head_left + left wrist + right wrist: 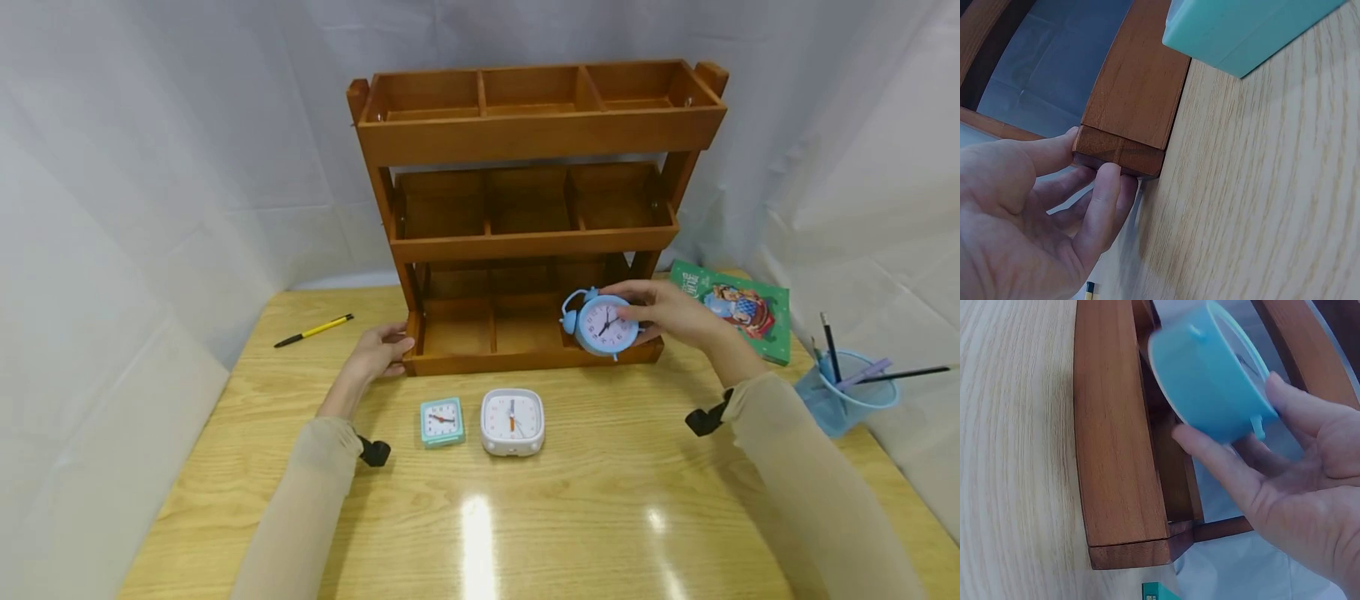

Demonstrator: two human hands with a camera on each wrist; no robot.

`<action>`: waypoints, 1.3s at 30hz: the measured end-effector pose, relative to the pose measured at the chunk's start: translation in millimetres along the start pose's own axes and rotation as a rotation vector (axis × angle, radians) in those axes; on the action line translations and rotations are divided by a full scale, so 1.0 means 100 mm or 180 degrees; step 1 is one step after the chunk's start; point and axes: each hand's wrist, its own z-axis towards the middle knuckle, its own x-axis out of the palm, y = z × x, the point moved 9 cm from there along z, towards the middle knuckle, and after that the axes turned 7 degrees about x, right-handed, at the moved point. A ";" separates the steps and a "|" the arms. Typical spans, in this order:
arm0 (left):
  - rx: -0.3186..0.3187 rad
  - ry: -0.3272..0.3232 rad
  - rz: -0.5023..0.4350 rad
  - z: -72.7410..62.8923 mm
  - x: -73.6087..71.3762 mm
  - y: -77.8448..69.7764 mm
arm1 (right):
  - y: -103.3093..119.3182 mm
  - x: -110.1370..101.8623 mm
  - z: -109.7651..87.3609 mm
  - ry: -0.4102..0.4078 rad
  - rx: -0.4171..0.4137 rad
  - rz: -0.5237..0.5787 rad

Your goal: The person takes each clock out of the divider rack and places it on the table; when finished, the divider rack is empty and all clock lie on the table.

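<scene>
My right hand (660,310) grips a light-blue twin-bell alarm clock (602,327), tilted, over the right compartment of the bottom tier of a brown wooden shelf (532,362). In the right wrist view, the thumb lies by the face side and a finger at the back edge of the clock (1204,378). My left hand (378,350) holds the lower left front corner of the shelf, thumb and fingers around its end (1119,150). A small mint-green square clock (442,422) and a white rounded clock (512,422) stand on the table before the shelf.
A yellow and black pen (313,330) lies left of the shelf. To the right are a green illustrated book (780,333) and a blue pen cup (847,400) with pencils and pens sticking out. White cloth (225,125) hangs behind and beside the wooden table (585,517).
</scene>
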 end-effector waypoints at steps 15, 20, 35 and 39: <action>0.0021 0.0021 -0.0019 0.00 -0.01 0.01 | -0.17 0.27 -0.04 0.0790 0.0178 -0.0297; 0.0022 0.0027 -0.0011 0.00 -0.01 0.02 | -0.24 0.37 -0.07 0.1101 0.0228 -0.0287; 0.0024 0.0031 0.0000 0.00 0.00 0.01 | -0.41 0.61 -0.12 0.1604 0.0238 -0.0411; 0.0013 0.0029 -0.0010 0.00 0.00 0.00 | -0.45 0.73 -0.13 0.1747 0.0133 -0.0515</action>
